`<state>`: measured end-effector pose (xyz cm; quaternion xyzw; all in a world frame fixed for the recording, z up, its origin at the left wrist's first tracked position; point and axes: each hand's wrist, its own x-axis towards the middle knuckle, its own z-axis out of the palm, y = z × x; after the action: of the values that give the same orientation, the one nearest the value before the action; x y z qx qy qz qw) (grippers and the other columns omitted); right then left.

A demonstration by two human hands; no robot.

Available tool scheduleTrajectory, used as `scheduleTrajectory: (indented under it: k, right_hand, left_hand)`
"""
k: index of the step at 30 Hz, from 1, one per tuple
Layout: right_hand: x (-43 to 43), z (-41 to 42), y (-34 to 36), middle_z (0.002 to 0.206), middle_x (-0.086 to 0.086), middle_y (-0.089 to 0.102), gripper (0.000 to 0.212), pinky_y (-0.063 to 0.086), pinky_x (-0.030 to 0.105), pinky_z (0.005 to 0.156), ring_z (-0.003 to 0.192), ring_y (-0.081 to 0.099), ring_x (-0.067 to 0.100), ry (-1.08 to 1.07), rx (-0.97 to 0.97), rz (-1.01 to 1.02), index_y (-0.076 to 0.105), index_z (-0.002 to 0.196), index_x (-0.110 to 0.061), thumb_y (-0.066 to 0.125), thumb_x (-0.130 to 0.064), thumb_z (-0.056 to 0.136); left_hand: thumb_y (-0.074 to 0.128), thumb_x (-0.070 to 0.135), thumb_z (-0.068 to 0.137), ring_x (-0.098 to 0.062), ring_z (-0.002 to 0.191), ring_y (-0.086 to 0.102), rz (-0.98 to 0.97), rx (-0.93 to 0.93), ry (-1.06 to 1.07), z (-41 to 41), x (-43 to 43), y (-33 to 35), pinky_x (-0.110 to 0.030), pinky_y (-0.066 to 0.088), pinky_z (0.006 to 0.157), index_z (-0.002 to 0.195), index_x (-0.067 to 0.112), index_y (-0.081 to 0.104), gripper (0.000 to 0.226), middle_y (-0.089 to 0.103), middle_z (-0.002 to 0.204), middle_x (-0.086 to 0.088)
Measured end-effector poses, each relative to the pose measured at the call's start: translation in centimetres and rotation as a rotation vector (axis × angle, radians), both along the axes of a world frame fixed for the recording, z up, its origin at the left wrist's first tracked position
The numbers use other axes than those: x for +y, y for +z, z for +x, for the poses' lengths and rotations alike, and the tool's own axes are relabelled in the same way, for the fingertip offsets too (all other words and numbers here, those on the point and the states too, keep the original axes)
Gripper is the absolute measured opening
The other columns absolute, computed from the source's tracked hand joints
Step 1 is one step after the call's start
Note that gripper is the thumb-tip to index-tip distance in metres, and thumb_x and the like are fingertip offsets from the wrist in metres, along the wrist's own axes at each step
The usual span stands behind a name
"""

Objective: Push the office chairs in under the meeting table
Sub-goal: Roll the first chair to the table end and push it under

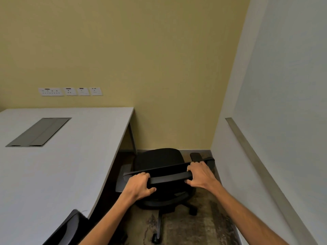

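Observation:
A black office chair (159, 160) on castors stands in the corner, to the right of the pale grey meeting table (74, 167), with its seat facing the yellow wall. My left hand (139, 186) grips the left part of the backrest's top edge. My right hand (200, 175) grips the right part of the same edge. The chair's left armrest sits close to the table's curved edge, and the seat is outside the table. A second black chair back (70, 228) shows at the bottom left against the table edge.
The yellow wall with a row of white sockets (70, 91) is just beyond the chair. A white partition wall (265, 138) with a metal strip closes the right side. A grey cable hatch (40, 131) lies in the tabletop. Patterned carpet (203, 223) covers the narrow floor strip.

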<state>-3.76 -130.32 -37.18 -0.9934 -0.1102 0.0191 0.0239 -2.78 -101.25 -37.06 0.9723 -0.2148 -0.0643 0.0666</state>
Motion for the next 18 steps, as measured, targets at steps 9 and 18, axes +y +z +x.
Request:
scheduleTrajectory:
  k: [9, 18]
  right_hand:
    - [-0.9, 5.0, -3.0, 0.061, -0.001, 0.064, 0.032, 0.040, 0.030, 0.054, 0.057, 0.059, 0.022, 0.007, 0.011, -0.080, 0.068, 0.073, -0.018, 0.047, -0.042, 0.077]
    - [-3.2, 9.4, -3.0, 0.068, 0.004, 0.066, 0.039, 0.032, 0.030, 0.055, 0.063, 0.061, 0.026, 0.159, -0.024, -0.110, 0.073, 0.095, -0.018, 0.050, -0.035, 0.068]
  left_hand:
    - [0.054, 0.037, 0.072, -0.023, 0.070, 0.064, 0.106, 0.113, -0.009, 5.3, -0.3, -1.4, -0.034, 0.053, 0.067, 0.073, 0.013, 0.065, 0.026, 0.069, 0.076, -0.003]
    - [0.055, 0.034, 0.068, -0.025, 0.070, 0.063, 0.138, 0.080, 0.100, 7.2, -3.0, -1.4, -0.033, 0.049, 0.065, 0.070, 0.014, 0.062, 0.021, 0.068, 0.075, -0.004]
